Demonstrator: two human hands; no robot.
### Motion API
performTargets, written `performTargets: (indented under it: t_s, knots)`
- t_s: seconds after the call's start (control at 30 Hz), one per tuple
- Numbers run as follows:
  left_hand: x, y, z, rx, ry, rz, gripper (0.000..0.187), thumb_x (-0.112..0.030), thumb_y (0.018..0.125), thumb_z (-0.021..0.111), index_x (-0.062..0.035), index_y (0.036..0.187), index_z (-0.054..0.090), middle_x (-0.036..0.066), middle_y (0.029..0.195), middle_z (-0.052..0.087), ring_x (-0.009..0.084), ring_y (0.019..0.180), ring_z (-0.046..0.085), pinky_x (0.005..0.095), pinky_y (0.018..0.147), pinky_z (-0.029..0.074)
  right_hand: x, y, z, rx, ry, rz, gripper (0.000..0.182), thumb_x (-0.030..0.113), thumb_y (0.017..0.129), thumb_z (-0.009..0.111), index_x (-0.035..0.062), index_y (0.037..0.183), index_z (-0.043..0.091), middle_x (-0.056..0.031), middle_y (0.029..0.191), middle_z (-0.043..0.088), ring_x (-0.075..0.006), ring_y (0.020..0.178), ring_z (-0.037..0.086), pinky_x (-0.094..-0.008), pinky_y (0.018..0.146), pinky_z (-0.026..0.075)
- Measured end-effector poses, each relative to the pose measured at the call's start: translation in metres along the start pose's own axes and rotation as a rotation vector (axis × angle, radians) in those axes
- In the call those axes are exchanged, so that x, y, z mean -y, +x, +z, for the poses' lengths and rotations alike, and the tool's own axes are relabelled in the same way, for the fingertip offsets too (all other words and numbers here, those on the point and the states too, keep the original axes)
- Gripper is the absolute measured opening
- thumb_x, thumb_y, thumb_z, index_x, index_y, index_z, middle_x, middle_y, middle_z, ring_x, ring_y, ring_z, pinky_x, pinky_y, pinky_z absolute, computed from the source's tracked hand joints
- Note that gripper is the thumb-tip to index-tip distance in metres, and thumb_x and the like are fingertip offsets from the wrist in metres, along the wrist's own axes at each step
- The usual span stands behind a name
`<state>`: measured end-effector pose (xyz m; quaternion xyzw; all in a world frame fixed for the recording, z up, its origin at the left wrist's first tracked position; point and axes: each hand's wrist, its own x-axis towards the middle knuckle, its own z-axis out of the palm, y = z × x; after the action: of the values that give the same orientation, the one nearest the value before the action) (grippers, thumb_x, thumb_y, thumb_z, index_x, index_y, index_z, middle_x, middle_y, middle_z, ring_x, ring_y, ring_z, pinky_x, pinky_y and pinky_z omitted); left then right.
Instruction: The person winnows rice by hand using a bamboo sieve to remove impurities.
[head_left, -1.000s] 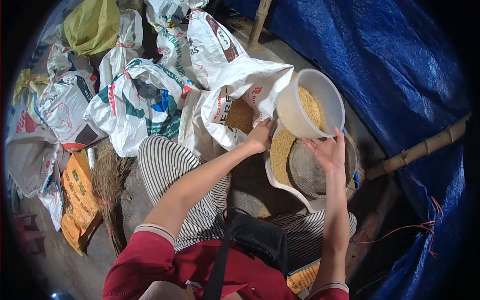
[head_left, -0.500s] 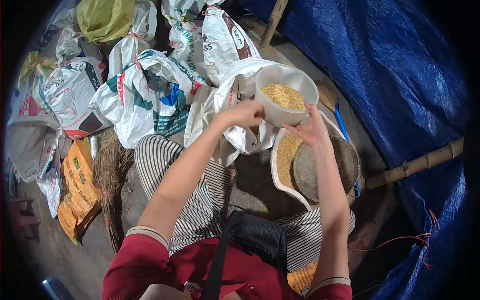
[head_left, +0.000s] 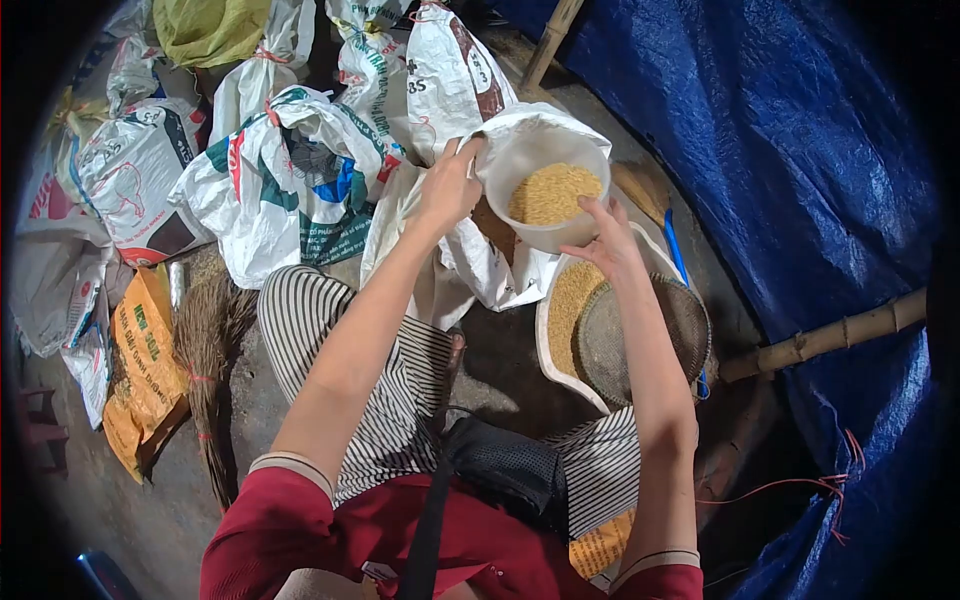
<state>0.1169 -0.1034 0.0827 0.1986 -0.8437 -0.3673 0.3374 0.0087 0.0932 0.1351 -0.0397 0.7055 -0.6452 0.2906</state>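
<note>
My right hand grips the near right rim of a translucent plastic tub, thumb and fingers closed on its wall. Golden grain fills the lower part of the tub, which tilts toward me. The tub sits at the mouth of a white woven sack. My left hand holds the sack's edge beside the tub, fingers curled over the fabric. Below my right hand lies a pale curved tray of grain, with a round mesh sieve resting on it, partly covered by my forearm.
Several tied sacks stand to the left and at the back. An orange bag and a straw broom lie on the left floor. A blue tarp hangs at the right, with a bamboo pole in front.
My left hand has moved from beside the tub up and left onto the sack's edge. The tub has shifted slightly left, and its grain has spread toward the near side.
</note>
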Motion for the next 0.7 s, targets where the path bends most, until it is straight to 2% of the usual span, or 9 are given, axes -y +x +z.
performTargets:
  t_s: [0.07,0.13,0.2,0.33,0.4,0.43,0.57,0.63,0.7]
  knots:
    - [0.003,0.004,0.003,0.034,-0.050,0.038,0.050,-0.001,0.061,0.052,-0.0103,0.110,0.047,0.020,0.111,0.044,0.0391,0.100,0.045,0.0409,0.082,0.039,0.003,-0.004,0.016,-0.031,-0.119,-0.070,0.082,0.023,0.067,0.066,0.0107,0.129,0.014,-0.0179,0.126,0.028,-0.0373,0.114,0.032,-0.0537,0.081,0.042]
    - [0.006,0.007,0.006,0.021,-0.057,-0.057,0.054,-0.004,0.060,0.055,-0.0118,0.113,0.046,0.022,0.111,0.044,0.0387,0.101,0.045,0.0400,0.084,0.039,-0.005,0.008,0.025,-0.058,-0.235,-0.142,0.085,0.024,0.065,0.068,0.0109,0.130,0.014,-0.0177,0.125,0.029,-0.0368,0.114,0.033,-0.0523,0.081,0.042]
    - [0.017,0.012,0.010,-0.018,-0.049,-0.077,0.057,-0.006,0.060,0.058,-0.0118,0.115,0.045,0.023,0.112,0.044,0.0383,0.102,0.045,0.0395,0.085,0.039,-0.020,0.030,0.033,-0.255,-0.747,-0.519,0.089,0.025,0.061,0.071,0.0117,0.130,0.016,-0.0217,0.122,0.033,-0.0374,0.113,0.034,-0.0499,0.086,0.037]
    - [0.047,0.018,0.014,-0.019,-0.049,-0.238,0.064,-0.014,0.059,0.064,-0.0111,0.120,0.042,0.026,0.112,0.044,0.0374,0.104,0.045,0.0385,0.087,0.038,-0.027,0.027,0.059,-0.325,-0.856,-0.486,0.092,0.021,0.057,0.073,0.0161,0.130,0.017,-0.0285,0.120,0.026,-0.0441,0.111,0.032,-0.0478,0.093,0.029]
    - [0.055,0.020,0.015,-0.027,-0.032,-0.264,0.066,-0.017,0.060,0.065,-0.0095,0.121,0.041,0.028,0.111,0.044,0.0378,0.104,0.045,0.0388,0.087,0.038,-0.029,0.022,0.068,-0.275,-0.994,-0.641,0.092,0.023,0.055,0.073,0.0195,0.130,0.019,-0.0314,0.120,0.024,-0.0452,0.112,0.028,-0.0484,0.094,0.028]
    - [0.056,0.020,0.013,-0.023,-0.041,-0.303,0.065,-0.016,0.060,0.063,-0.0093,0.121,0.040,0.027,0.110,0.043,0.0379,0.102,0.045,0.0381,0.087,0.038,-0.033,0.026,0.071,-0.271,-1.042,-0.756,0.093,0.020,0.054,0.074,0.0227,0.130,0.019,-0.0310,0.121,0.020,-0.0475,0.112,0.024,-0.0492,0.091,0.031]
    - [0.069,0.025,0.018,-0.050,-0.082,-0.342,0.065,-0.016,0.060,0.062,-0.0090,0.121,0.039,0.026,0.109,0.042,0.0380,0.101,0.045,0.0378,0.087,0.037,-0.033,0.028,0.077,-0.231,-1.164,-0.849,0.092,0.015,0.054,0.074,0.0222,0.129,0.021,-0.0308,0.120,0.021,-0.0472,0.111,0.025,-0.0486,0.087,0.035]
    - [0.065,0.025,0.014,-0.072,-0.057,-0.359,0.065,-0.017,0.061,0.063,-0.0077,0.121,0.040,0.026,0.110,0.043,0.0367,0.103,0.045,0.0375,0.088,0.037,-0.030,0.029,0.076,-0.193,-1.188,-1.007,0.092,0.011,0.053,0.074,0.0226,0.128,0.024,-0.0292,0.121,0.019,-0.0462,0.111,0.026,-0.0473,0.084,0.038]
    - [0.062,0.026,0.011,-0.094,-0.034,-0.376,0.065,-0.018,0.061,0.063,-0.0064,0.121,0.040,0.026,0.112,0.044,0.0354,0.105,0.044,0.0372,0.088,0.037,-0.028,0.028,0.073,-0.179,-1.207,-1.021,0.091,0.011,0.051,0.074,0.0238,0.127,0.025,-0.0265,0.119,0.020,-0.0460,0.110,0.025,-0.0487,0.086,0.037]
